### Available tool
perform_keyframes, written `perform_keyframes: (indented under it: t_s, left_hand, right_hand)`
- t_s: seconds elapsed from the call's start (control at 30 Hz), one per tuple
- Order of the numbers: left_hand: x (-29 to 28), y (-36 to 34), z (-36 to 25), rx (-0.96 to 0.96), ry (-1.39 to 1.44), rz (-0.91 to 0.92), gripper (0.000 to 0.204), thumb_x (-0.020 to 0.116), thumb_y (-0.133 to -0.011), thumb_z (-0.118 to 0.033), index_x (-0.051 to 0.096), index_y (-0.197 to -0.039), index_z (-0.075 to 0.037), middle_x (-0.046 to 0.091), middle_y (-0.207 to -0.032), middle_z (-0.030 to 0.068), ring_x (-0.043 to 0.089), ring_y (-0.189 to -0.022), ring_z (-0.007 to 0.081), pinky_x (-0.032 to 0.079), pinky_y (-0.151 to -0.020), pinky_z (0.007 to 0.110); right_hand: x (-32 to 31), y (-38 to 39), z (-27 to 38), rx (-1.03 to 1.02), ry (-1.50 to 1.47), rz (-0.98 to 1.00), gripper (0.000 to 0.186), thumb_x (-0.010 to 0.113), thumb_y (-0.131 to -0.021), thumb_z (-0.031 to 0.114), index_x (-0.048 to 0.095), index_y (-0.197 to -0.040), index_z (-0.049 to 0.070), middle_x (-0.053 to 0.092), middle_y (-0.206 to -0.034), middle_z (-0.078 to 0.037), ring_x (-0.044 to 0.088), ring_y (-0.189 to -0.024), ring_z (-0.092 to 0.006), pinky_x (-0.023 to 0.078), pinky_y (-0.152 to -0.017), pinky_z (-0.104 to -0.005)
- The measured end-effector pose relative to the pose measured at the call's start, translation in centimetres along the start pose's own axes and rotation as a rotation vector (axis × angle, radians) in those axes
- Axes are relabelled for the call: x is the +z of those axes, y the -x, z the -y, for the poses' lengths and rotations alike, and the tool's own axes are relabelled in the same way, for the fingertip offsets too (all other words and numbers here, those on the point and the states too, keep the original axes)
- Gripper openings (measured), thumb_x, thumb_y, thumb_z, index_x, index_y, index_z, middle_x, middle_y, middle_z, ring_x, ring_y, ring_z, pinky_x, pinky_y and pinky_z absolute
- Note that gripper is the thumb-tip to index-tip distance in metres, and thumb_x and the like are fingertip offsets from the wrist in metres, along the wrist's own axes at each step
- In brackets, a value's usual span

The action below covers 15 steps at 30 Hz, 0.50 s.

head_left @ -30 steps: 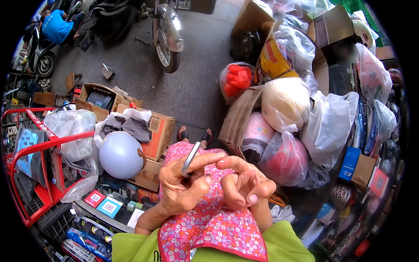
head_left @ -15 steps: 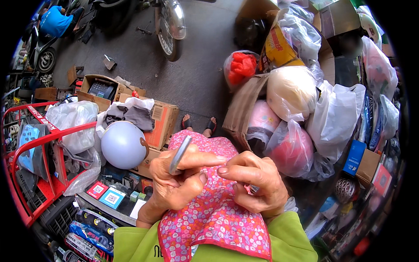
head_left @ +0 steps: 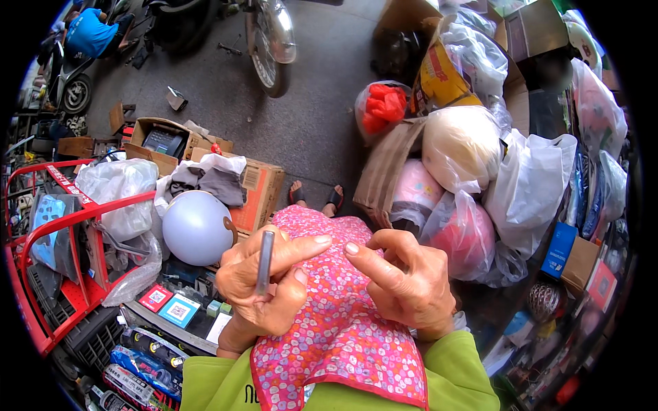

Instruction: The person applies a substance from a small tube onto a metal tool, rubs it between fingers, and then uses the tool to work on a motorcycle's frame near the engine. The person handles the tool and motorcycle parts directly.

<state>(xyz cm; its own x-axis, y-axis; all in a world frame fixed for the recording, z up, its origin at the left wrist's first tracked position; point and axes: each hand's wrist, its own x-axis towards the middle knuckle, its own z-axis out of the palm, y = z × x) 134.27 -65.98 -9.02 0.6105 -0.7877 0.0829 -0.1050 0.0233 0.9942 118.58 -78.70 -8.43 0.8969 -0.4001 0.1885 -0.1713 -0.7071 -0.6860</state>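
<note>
My left hand (head_left: pixel 264 291) is closed round a slim grey stick-like tool (head_left: pixel 264 264), which stands up between the fingers. Its exact kind does not show. The index finger of that hand stretches right, over the pink flowered apron (head_left: pixel 336 329). Facing it, my right hand (head_left: pixel 415 284) has its fingers bent but apart, with nothing visible in them. A small gap separates the two hands' nearest fingertips. Part of the right palm is hidden.
A red metal rack (head_left: pixel 51 233) and a pale round helmet (head_left: pixel 197 228) are on the left, near cardboard boxes (head_left: pixel 260 192). Bagged goods (head_left: pixel 462 147) pile up on the right. Beyond stands a motorcycle wheel (head_left: pixel 267 55); a person in blue (head_left: pixel 92 34) crouches far left.
My hands have drawn apart, the left shifting leftward. The grey tool has turned more upright. The fingers of my right hand have spread.
</note>
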Motion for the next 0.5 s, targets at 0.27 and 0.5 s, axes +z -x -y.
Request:
perform_keyframes:
  t_s: [0.27, 0.5]
  left_hand:
    - [0.6, 0.3, 0.6, 0.254, -0.335, 0.090, 0.053, 0.053, -0.054, 0.006, 0.074, -0.102, -0.004, 0.037, -0.060, -0.0009, 0.037, -0.047, 0.0101, 0.030, -0.043, 0.026]
    - [0.5, -0.4, 1.2, 0.314, -0.364, 0.047, 0.055, 0.054, -0.053, 0.009, 0.074, -0.102, -0.003, 0.035, -0.059, -0.0010, 0.040, -0.047, 0.0100, 0.034, -0.044, 0.025]
  right_hand:
    - [0.4, 0.0, -0.1, -0.065, 0.153, 0.010, 0.054, 0.067, -0.067, 0.000, 0.063, -0.118, 0.020, 0.060, -0.093, -0.010, 0.060, -0.059, -0.0173, 0.049, -0.048, -0.0277]
    - [0.6, 0.1, -0.3, -0.067, 0.219, -0.011, 0.055, 0.066, -0.068, 0.000, 0.062, -0.119, 0.020, 0.059, -0.094, -0.011, 0.060, -0.059, -0.0178, 0.049, -0.049, -0.0280]
